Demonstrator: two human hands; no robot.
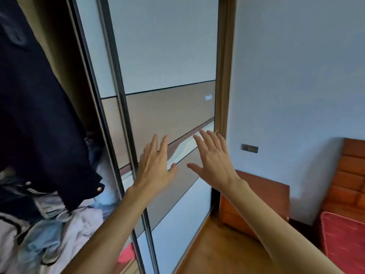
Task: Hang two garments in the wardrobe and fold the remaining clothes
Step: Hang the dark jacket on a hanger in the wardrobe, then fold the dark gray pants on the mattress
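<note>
Head view shows the left hand (156,167) and right hand (212,159) with fingers straight and spread, holding nothing, over the sliding door (169,107). Whether the palms touch it is unclear. The door's upright edge rail (124,115) runs just left of the left fingers. Beyond it, leftward, the open wardrobe bay holds a dark hanging garment (39,115) above a heap of clothes (65,230), nearer the left hand.
</note>
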